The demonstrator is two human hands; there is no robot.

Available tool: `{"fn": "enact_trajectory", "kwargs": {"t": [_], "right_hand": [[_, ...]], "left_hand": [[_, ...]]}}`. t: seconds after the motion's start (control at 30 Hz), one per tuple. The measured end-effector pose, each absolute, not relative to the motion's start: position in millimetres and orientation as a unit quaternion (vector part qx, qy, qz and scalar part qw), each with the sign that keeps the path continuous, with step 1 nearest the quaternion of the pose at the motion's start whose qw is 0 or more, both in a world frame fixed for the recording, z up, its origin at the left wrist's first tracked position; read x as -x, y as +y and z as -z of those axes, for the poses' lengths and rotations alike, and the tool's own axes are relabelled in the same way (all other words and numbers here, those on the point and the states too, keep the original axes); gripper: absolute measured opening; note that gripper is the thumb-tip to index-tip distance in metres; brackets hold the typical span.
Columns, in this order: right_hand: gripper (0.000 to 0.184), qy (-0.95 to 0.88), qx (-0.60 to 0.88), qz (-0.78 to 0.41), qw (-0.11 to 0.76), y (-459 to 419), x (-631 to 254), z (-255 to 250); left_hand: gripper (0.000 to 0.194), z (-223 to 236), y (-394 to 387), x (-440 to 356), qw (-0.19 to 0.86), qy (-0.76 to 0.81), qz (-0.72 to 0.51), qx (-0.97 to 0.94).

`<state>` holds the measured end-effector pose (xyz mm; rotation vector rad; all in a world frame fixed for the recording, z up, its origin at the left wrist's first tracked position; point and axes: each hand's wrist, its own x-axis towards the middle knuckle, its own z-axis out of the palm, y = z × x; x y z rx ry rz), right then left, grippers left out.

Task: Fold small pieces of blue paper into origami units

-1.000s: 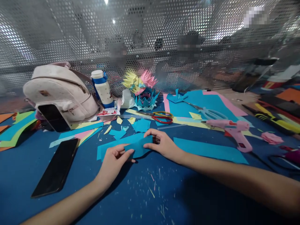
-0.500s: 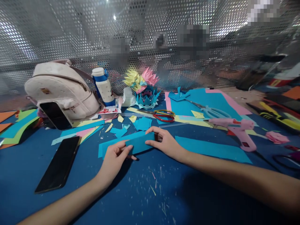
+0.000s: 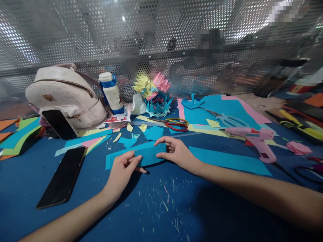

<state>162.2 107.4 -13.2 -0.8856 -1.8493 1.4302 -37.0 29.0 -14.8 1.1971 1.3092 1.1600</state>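
A blue paper strip (image 3: 152,154) is held just above the table between my two hands. My left hand (image 3: 126,164) pinches its lower left part between thumb and fingers. At the strip's right end my right hand (image 3: 174,151) is closed round the edge, thumb in front and fingers over the top. The strip looks folded over, with a layer reaching out to the left behind my left hand. Another long blue paper strip (image 3: 227,159) lies flat to the right, partly behind my right forearm.
Behind the hands lie paper scraps (image 3: 153,133), red-and-yellow scissors (image 3: 176,124) and folded paper flowers (image 3: 157,104). A pink glue gun (image 3: 259,137) and light blue scissors (image 3: 232,120) are at right. To the left are a black phone (image 3: 63,176), a backpack (image 3: 68,94) and a bottle (image 3: 111,92).
The fingers of my right hand have shifted slightly left along the strip's top edge. My left hand and the strip have barely moved.
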Motion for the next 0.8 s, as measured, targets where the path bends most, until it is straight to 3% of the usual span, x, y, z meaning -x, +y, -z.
{"fn": "enact_trajectory", "kwargs": {"t": [0.5,0.8], "right_hand": [[0.024,-0.726,0.338,-0.506,0.319,107.5,-161.2,10.4],[0.024,-0.731,0.346,-0.498,0.311,107.1,-160.6,9.8]], "left_hand": [[0.038,15.8,29.3,36.9,0.472,0.552,-0.469,-0.502],[0.034,15.8,30.4,38.1,0.48,0.552,-0.457,-0.506]]}}
